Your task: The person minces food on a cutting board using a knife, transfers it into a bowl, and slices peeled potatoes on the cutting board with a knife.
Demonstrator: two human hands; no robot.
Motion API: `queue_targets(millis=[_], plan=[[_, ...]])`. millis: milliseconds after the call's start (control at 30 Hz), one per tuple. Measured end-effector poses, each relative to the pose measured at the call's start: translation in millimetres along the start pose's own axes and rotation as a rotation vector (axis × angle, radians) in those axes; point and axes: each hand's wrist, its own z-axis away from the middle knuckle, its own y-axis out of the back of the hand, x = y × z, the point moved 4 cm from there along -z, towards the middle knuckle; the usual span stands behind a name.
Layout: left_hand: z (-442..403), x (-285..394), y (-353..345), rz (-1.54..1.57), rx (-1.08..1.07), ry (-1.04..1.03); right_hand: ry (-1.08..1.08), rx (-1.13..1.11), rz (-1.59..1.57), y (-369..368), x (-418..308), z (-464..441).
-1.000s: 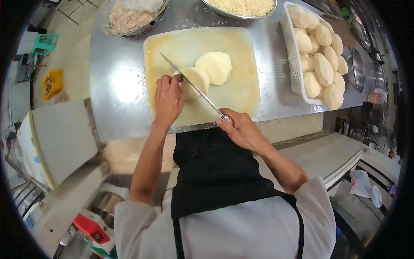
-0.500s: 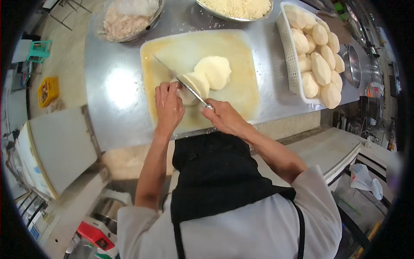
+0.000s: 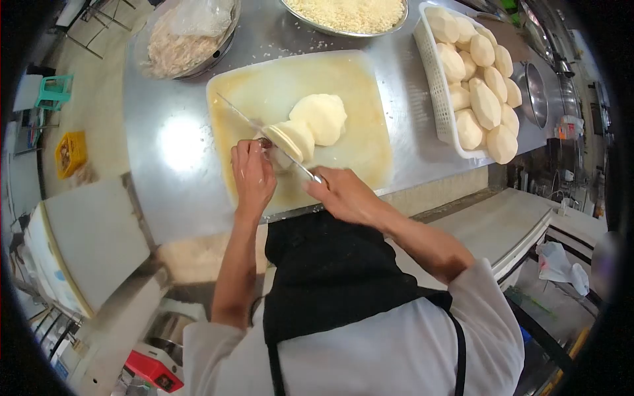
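Observation:
My right hand (image 3: 343, 193) is closed round the handle of a long knife (image 3: 288, 158), its blade slanting up and left over the cutting board (image 3: 360, 86). Against the blade's left side, my left hand (image 3: 253, 170) has its fingers bent and pressed together; a small dark thing shows at its fingertips, and what it grips is largely hidden. Thin pale slices (image 3: 290, 138) lean to the right of the blade. They touch a flat overlapping pile of pale slices (image 3: 322, 119) farther right on the board.
A white basket (image 3: 432, 86) of peeled pale vegetables stands at the right, beside a metal bowl (image 3: 535, 96). At the back are a bowl of chopped pale bits (image 3: 347, 14) and a bowl of shredded pinkish food (image 3: 181, 43) with plastic over it. Small crumbs dot the metal table (image 3: 158, 191).
More thin slices now stand fanned out to the right of the blade. The knife and my right hand have shifted left relative to the board. The whole view has tilted slightly.

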Motion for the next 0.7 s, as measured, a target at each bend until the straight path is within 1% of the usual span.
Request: queue_targets(millis=[67, 167, 267, 367, 467, 567, 700], plan=[[3.0, 1.2, 2.7, 0.002, -0.007, 0.015, 0.023, 0.036, -0.033, 1.0, -3.6, 24.9], [1.4, 3.3, 4.0, 0.007, -0.014, 0.035, 0.062, 0.002, -0.038, -10.6, 9.4, 5.6], [3.2, -1.9, 1.4, 0.023, 0.0, 0.043, 0.056, 0.031, 0.024, -23.8, 22.6, -9.2], [4.4, -3.1, -0.9, 0.048, 0.018, 0.021, 0.017, 0.016, 0.022, -19.6, 19.9, -8.0], [6.2, -5.5, -1.1, -0.001, 0.008, -0.012, 0.056, 0.009, 0.05, -17.5, 12.4, 0.6], [6.1, -1.5, -0.6, 0.015, 0.054, -0.029, 0.093, 0.061, 0.044, -27.2, 30.8, -5.0], [14.1, 2.0, 2.4, 0.034, 0.059, -0.015, 0.029, 0.041, 0.026, -27.7, 22.4, -1.1]])
